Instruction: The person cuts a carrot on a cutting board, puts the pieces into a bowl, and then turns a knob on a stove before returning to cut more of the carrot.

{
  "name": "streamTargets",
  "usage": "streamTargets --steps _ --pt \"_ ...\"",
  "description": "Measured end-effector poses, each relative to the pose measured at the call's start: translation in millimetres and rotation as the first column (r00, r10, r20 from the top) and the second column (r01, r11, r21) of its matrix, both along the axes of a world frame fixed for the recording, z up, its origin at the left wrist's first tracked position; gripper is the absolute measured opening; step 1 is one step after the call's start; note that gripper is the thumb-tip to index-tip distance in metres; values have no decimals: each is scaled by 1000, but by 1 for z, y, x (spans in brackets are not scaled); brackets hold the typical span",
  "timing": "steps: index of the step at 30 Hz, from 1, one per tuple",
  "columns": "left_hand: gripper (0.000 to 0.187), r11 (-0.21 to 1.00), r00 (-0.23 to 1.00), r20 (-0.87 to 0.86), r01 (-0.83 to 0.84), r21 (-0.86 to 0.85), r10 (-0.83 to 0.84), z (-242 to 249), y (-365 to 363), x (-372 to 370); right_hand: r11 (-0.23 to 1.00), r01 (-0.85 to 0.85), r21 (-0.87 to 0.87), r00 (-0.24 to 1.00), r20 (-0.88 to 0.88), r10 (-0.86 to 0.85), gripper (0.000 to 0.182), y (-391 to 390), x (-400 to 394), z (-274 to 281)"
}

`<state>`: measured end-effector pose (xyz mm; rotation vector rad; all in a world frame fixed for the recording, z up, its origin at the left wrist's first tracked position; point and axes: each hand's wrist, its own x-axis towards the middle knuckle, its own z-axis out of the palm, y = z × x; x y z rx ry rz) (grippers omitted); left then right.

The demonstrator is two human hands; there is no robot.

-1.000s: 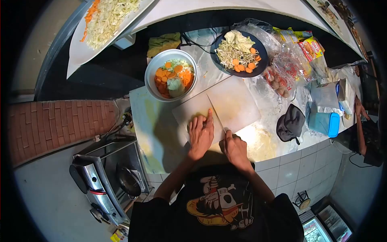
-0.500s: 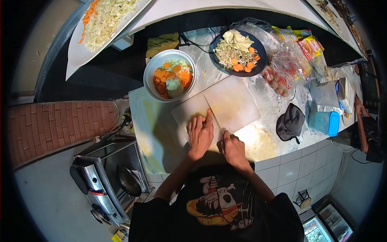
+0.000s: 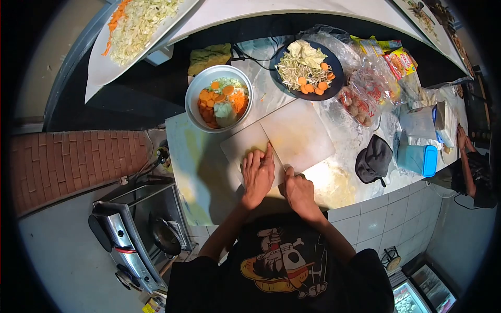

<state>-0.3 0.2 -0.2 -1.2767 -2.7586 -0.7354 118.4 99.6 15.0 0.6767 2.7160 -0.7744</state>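
A knife [image 3: 272, 144] lies across a pale cutting board [image 3: 308, 133], its thin blade pointing up and slightly left. My right hand [image 3: 299, 193] is closed around the handle at the board's near edge. On the board's left part rests my left hand [image 3: 258, 176], index finger stretched along the blade and the other fingers bent. Whatever may be under its fingertips is too small to make out. Beyond the board, to the left, stands a white bowl [image 3: 191, 99] with sliced and shredded carrot and other cut vegetables. A dark plate [image 3: 337, 83] holds bean sprouts, carrot slices and a cabbage leaf.
Plastic bags [image 3: 365, 96], a black cap [image 3: 374, 159] and a blue-lidded container [image 3: 429, 160] are on the right. A raised shelf [image 3: 235, 9] runs along the far side. A stove [image 3: 122, 240] stands lower left. Another person's arm [image 3: 466, 167] shows far right.
The whole view has shifted slightly. My right hand has moved a little at the knife handle, while my left hand keeps nearly the same pose beside the blade.
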Motion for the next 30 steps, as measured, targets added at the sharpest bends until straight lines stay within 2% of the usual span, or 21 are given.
streamTargets --steps 2,8,12,14,17,20,30 --pt "56 1000 1000 4 8 21 -8 1 0 0 999 14 39 997 -74 -11 33 -1 -2 4" --pt "58 999 1000 -7 -2 55 2 -2 -1 0 999 23 -44 997 -74 -26 33 3 4 7" --pt "60 999 1000 7 2 55 -3 1 -1 1 998 45 -41 992 -112 -49 31 4 9 7" --pt "48 998 999 41 2 59 -5 5 0 1 993 74 -92 993 -85 -82 30 5 6 15" --pt "47 997 1000 12 -1 79 0 0 1 1 993 74 -86 986 -144 -86 28 3 9 11" --pt "45 998 1000 13 2 69 -3 1 0 0 994 61 -89 992 -105 -70 28 0 9 11" --pt "43 997 999 44 8 74 -11 4 -1 -1 997 38 -74 989 -140 -48 27 0 7 16"
